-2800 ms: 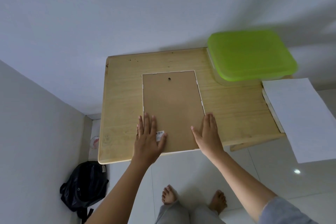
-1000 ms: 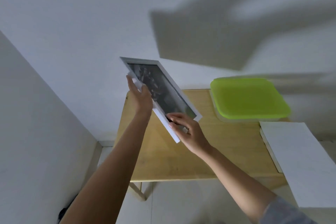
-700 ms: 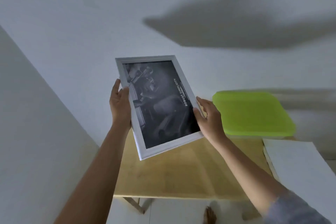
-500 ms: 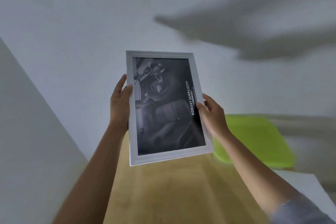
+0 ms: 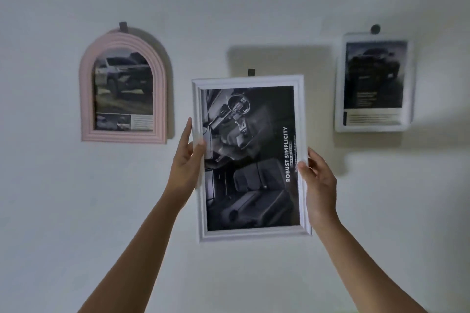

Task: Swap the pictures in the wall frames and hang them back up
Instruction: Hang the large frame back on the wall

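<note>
Both hands hold a rectangular white frame (image 5: 250, 234) up against the wall (image 5: 50, 198), its top edge just under a small dark hook (image 5: 251, 72). The left hand (image 5: 187, 160) grips its left moulded edge, the right hand (image 5: 318, 180) its right edge, thumbs on the front. Its glossy dark print sits sideways. Left hangs an arched, ridged pink frame (image 5: 86, 99); right, a blurred white frame with rounded corners (image 5: 339, 84).

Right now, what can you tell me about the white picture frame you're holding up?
The white frame is a tall rectangle with a stepped moulding, held upright against the wall. It holds a dark black-and-white car interior print, turned sideways, with "ROBUST SIMPLICITY" running up its right side. The left hand grips its left edge and the right hand its right edge. A small dark wall hook shows just above its top.
</note>
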The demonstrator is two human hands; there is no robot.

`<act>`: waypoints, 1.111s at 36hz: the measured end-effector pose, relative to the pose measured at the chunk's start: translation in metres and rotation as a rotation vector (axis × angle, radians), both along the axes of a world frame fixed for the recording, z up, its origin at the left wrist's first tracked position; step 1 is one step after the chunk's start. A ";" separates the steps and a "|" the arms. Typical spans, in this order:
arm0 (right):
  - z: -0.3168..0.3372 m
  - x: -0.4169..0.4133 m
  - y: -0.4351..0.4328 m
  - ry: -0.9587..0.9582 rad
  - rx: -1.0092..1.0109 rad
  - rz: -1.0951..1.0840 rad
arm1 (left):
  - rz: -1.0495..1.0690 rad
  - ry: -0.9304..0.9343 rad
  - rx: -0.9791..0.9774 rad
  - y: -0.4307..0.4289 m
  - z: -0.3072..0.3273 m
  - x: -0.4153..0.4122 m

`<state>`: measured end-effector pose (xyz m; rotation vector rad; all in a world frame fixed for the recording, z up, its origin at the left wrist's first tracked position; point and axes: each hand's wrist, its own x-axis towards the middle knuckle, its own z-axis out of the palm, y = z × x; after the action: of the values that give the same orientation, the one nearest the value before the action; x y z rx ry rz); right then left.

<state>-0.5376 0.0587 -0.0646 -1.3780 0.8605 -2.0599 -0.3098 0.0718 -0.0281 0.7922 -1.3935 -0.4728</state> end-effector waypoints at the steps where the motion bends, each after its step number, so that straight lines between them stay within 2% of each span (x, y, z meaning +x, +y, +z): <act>1: 0.010 0.000 -0.005 -0.004 -0.023 0.007 | 0.013 0.001 -0.012 -0.006 0.008 -0.001; 10: 0.077 -0.005 -0.045 -0.032 -0.158 -0.024 | 0.061 0.054 -0.175 -0.056 0.070 -0.022; 19: 0.102 -0.008 -0.076 -0.018 -0.188 -0.072 | 0.076 0.010 -0.196 -0.093 0.099 -0.024; 29: 0.089 -0.009 -0.096 0.020 -0.180 -0.065 | 0.149 -0.018 -0.169 -0.103 0.082 -0.023; 40: 0.047 -0.003 -0.097 0.009 -0.144 -0.082 | 0.114 -0.028 -0.156 -0.124 0.038 -0.008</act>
<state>-0.5409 -0.0382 -0.0177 -1.4502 0.7987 -2.2170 -0.3179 -0.0524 0.0097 0.7485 -1.3852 -0.2617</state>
